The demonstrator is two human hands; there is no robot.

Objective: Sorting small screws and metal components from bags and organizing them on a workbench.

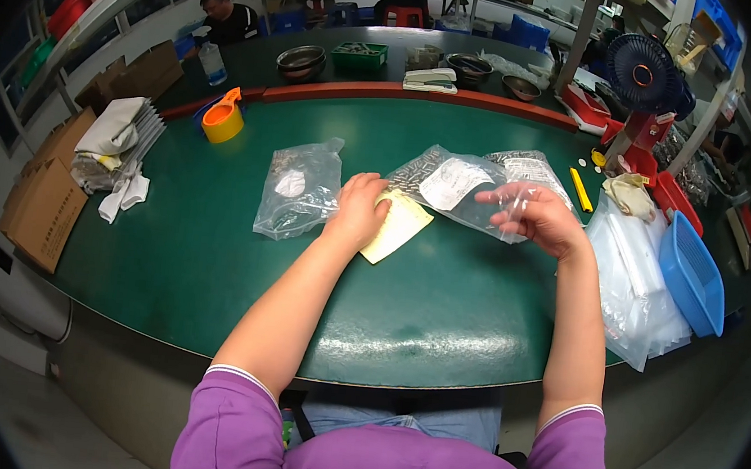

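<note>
My left hand (360, 209) rests on the table with its fingers stretched out. Its thumb lies on a pale yellow sheet of paper (401, 230), and its fingertips meet the left edge of a clear plastic bag (411, 173). That bag holds many small metal pieces and carries a white label (454, 184). At the bag's right end, my right hand (541, 220) has its fingers curled at the loose clear film; the thumb is mostly hidden. Behind it lies another labelled bag of metal pieces (537, 169). A clear bag with a round white label (291, 183) lies left of my left hand.
Empty clear bags (628, 290) and a blue basket (694, 272) lie at the right, near a yellow cutter (580, 190). An orange tape roll (223, 120) stands far left. Folded cloths (118, 142) lie by cardboard boxes (45, 212). Metal bowls (301, 63) and a fan (644, 73) stand beyond.
</note>
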